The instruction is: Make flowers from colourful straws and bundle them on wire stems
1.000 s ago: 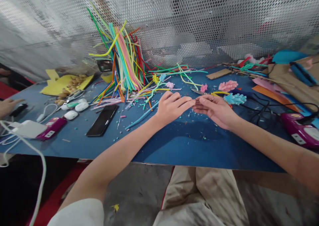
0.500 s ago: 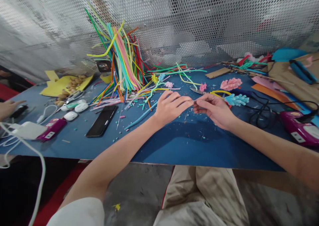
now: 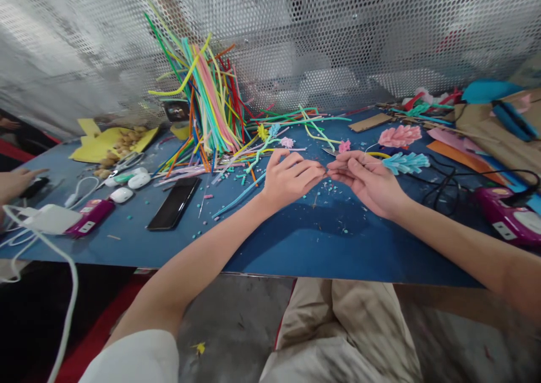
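Fingers bent and pinched, my left hand [image 3: 291,174] meets the fingertips of my right hand [image 3: 369,183] above the blue tabletop. What lies in the left pinch is too small to make out. My right hand is closed on thin wire stems, mostly hidden by its fingers. Beyond it are a pink leaf-shaped chenille piece [image 3: 399,136] and a light blue one [image 3: 406,163]; a thin wire curves from the hand toward the pink one. Behind the right hand lies a tool with yellow handles [image 3: 379,155], partly covered. A small pink chenille flower [image 3: 344,146] sits near its blade.
A tall bundle of coloured pipe cleaners [image 3: 211,101] stands at the back left. A phone [image 3: 174,204], purple power strips [image 3: 95,215], white cables and small clippings lie around. Cardboard [image 3: 371,123] and paper sheets are at the right. Another person's hand [image 3: 19,185] rests at far left.
My right hand has turned slightly more open-palmed and shifted right. The pink and blue leaf pieces have moved a little up and right with it. My left fingers have curled more.
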A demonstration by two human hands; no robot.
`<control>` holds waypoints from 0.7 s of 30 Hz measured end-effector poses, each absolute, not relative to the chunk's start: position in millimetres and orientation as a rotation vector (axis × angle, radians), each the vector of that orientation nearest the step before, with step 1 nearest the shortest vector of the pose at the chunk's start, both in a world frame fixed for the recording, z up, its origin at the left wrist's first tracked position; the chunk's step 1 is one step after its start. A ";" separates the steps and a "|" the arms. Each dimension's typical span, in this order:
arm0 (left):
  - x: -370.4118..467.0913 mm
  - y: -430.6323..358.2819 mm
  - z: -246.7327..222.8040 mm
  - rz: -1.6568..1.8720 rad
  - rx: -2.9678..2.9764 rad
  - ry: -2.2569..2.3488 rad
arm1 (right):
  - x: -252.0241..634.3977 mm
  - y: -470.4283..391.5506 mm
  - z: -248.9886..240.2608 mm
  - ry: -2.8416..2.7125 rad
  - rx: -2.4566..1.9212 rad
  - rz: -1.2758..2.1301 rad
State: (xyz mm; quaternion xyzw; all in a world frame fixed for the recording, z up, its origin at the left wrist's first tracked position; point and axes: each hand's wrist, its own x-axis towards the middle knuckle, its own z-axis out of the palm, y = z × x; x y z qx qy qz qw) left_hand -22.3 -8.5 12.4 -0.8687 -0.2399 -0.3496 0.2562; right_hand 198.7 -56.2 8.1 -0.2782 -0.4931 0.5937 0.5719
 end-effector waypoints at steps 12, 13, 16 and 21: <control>-14.1 -21.0 18.2 -1.175 -3.091 -1.096 | 204.7 -48.7 2.1 -1.313 -0.690 1.256; -14.2 -21.9 18.9 -1.211 -3.142 -1.139 | 204.7 -49.5 3.0 -1.327 -0.697 1.244; -13.9 -23.0 20.6 -1.314 -3.307 -1.207 | 205.3 -51.2 5.2 -1.351 -0.714 1.209; -13.7 -20.4 21.2 -1.476 -3.387 -1.241 | 207.9 -52.2 8.0 -1.399 -0.697 1.197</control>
